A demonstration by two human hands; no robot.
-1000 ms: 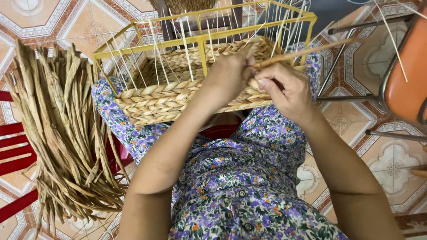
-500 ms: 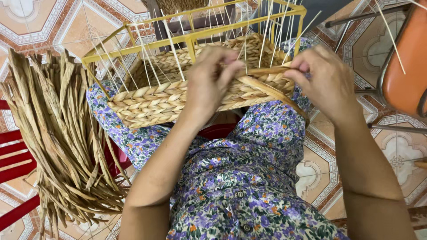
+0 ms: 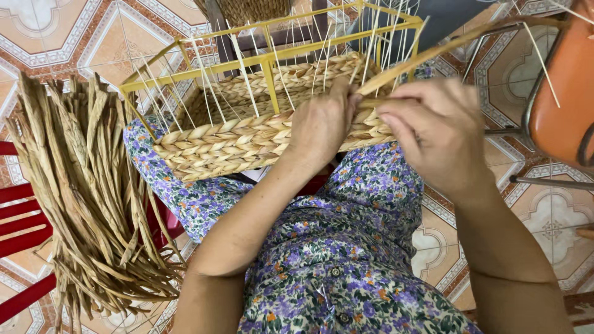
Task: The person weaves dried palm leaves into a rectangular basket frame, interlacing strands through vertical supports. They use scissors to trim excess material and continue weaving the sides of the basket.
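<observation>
The left hand (image 3: 322,127) lies knuckles-up on the near wall of the basket (image 3: 247,142), fingers curled and pinching a strand (image 3: 433,49). The right hand (image 3: 433,133), just right of it, grips the same strand, which slants up to the far right. The basket rests on the lap, dried straw (image 3: 80,198) at left.

We see the left hand (image 3: 322,127) pressed on the half-woven basket (image 3: 247,139) in its yellow frame (image 3: 270,59) on the lap, the right hand (image 3: 433,133) pinching a long straw strand (image 3: 445,46), and a bundle of dried straw (image 3: 80,198) lying at left.
</observation>
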